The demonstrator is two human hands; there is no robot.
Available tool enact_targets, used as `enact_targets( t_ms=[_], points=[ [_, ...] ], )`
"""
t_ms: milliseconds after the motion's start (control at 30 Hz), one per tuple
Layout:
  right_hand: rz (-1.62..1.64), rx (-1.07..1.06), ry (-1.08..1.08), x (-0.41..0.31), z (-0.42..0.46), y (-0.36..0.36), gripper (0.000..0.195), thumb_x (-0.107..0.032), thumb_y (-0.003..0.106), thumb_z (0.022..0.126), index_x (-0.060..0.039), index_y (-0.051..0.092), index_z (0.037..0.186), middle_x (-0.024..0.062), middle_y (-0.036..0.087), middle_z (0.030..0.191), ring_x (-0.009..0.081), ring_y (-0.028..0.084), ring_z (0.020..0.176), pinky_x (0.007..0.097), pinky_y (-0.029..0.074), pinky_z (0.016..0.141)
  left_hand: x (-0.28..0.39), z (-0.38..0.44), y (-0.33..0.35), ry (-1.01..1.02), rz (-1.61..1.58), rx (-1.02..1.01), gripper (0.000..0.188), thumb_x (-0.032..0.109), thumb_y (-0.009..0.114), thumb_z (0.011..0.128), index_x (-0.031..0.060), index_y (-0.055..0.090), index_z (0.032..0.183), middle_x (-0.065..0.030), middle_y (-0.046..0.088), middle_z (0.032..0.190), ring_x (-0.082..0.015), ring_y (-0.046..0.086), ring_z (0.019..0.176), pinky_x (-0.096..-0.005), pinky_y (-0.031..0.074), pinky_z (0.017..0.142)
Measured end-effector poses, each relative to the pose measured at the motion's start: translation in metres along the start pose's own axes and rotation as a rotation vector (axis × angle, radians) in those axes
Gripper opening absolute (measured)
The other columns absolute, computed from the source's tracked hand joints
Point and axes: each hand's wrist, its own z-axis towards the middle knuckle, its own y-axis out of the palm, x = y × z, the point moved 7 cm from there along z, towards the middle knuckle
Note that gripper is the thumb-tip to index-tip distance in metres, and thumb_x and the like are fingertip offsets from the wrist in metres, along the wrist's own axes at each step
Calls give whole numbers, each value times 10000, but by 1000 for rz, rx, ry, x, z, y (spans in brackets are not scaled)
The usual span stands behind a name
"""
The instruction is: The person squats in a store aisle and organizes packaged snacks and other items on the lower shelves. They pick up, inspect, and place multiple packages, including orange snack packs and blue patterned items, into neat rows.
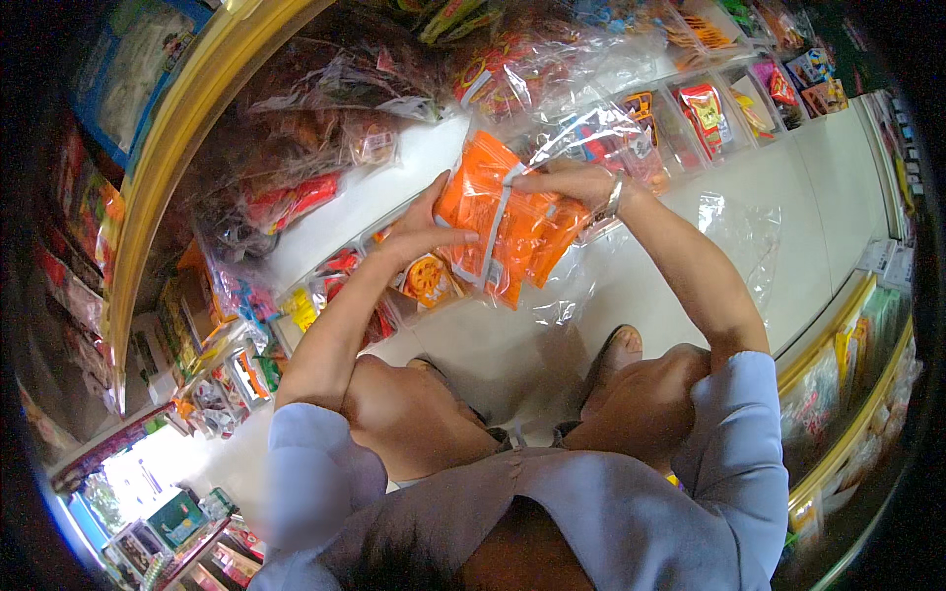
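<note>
Between my two hands is a bundle of orange snack packets [473, 185], fanned apart at its lower right. My left hand [425, 225] grips the bundle's left side, its thumb lying over the front. My right hand [573, 185], with a metal bracelet at the wrist, holds the upper right, its thumb on the pale band across the packets. Clear plastic wrap [584, 133] spreads above and behind the right hand. Just below the left hand, a clear bin holds an orange packet [426, 281] with a round picture on it.
Clear bins with packets [702, 122] line the low white shelf [355, 214]. Bagged goods [318, 125] are piled on it. A clear plastic bag [739, 236] lies on the tiled floor [805, 192]. Yellow-edged shelving [170, 148] rises at left; another yellow-edged shelf [828, 347] stands at right.
</note>
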Motion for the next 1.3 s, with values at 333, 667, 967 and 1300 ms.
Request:
enact_targets(
  t_ms=[333, 667, 967, 1300],
  points=[
    [30, 167, -266, 5, 4, 16, 783, -241, 749, 693, 51, 320, 1279, 148, 550, 1116, 195, 566, 967, 280, 482, 789, 20, -11, 10, 91, 116, 23, 989, 297, 820, 547, -23, 299, 1324, -199, 407, 1293, -273, 397, 1202, -342, 294, 1018],
    [436, 77, -328, 20, -11, 17, 414, -123, 663, 773, -6, 502, 1136, 105, 597, 1047, 165, 589, 929, 293, 498, 786, 96, -27, -1, 210, 295, 283, 627, 326, 757, 643, 39, 542, 1158, -165, 553, 1054, -267, 529, 1000, -359, 397, 913],
    [507, 79, -297, 33, 7, 24, 417, -194, 649, 795, -10, 525, 1148, 82, 594, 1070, 159, 592, 931, 298, 490, 794, 106, -30, -17, 244, 122, 327, 455, 279, 671, 766, 42, 557, 1137, -151, 572, 1053, -230, 531, 1022, -322, 397, 901],
    [728, 127, -301, 29, -10, 15, 316, -145, 620, 809, -3, 545, 1080, 91, 610, 999, 186, 622, 849, 317, 535, 718, 51, -32, -67, 10, -208, 612, 645, 460, 564, 813, 24, 417, 1265, -165, 523, 1159, -214, 481, 1070, -338, 381, 893]
  ],
)
